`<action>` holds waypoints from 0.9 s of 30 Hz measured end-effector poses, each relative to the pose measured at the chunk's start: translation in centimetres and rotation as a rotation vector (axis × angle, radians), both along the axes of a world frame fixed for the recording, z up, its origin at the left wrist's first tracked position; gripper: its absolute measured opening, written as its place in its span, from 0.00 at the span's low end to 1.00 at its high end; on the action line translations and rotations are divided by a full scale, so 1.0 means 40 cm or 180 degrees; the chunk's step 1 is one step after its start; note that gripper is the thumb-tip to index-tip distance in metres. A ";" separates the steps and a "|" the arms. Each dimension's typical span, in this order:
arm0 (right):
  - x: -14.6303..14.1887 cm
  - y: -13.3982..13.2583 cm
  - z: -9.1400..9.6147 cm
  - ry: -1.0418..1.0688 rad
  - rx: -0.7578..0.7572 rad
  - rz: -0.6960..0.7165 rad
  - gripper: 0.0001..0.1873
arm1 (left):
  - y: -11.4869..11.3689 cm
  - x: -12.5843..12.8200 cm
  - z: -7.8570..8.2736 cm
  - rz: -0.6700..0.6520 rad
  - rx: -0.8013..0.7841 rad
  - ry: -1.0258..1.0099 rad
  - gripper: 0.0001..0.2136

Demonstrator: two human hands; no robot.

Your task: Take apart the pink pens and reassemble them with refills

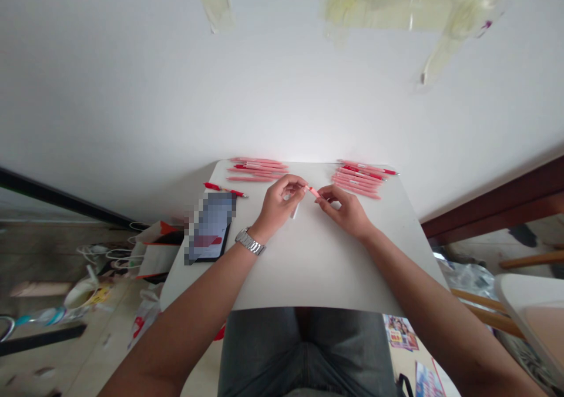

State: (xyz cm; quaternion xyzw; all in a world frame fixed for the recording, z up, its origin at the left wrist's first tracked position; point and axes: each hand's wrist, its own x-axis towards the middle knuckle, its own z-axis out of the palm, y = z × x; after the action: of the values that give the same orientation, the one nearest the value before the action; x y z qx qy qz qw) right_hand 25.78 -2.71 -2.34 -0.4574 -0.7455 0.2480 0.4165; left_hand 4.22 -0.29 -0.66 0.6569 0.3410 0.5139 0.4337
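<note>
Over the middle of the table, my right hand (343, 208) pinches a pink pen (314, 192) between thumb and fingers. My left hand (279, 202), with a silver watch at the wrist, has its thumb and forefinger closed at the pen's other end. A narrow white piece (295, 211) shows below the left fingers; whether it is held or lies on the table I cannot tell. Beyond the left hand lies a row of pink pens (258, 178), one with red parts. A second row of pink and red pens (356, 180) lies beyond the right hand.
The small white table (308, 279) stands against a white wall. At its left lie a phone (214, 226), partly pixelated, and a red pen (226, 190). Bags and cables (150, 247) are on the floor at left. A white chair (533, 303) is at right.
</note>
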 end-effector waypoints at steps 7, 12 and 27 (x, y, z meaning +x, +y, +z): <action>0.000 -0.002 0.006 -0.0020 0.0000 0.0035 0.11 | -0.003 0.003 -0.001 -0.0029 -0.0004 0.0024 0.11; 0.000 -0.001 0.005 -0.0031 -0.0006 0.0036 0.10 | -0.003 0.000 0.002 -0.0082 0.0026 0.0086 0.10; -0.002 -0.001 0.002 -0.0010 0.0085 0.0038 0.09 | 0.002 -0.004 -0.005 -0.0176 0.0041 0.0135 0.10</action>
State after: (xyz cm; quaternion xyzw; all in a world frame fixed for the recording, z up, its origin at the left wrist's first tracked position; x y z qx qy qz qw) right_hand 25.71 -2.74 -2.26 -0.4477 -0.7521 0.2399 0.4199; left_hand 4.05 -0.20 -0.86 0.6796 0.3285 0.4899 0.4362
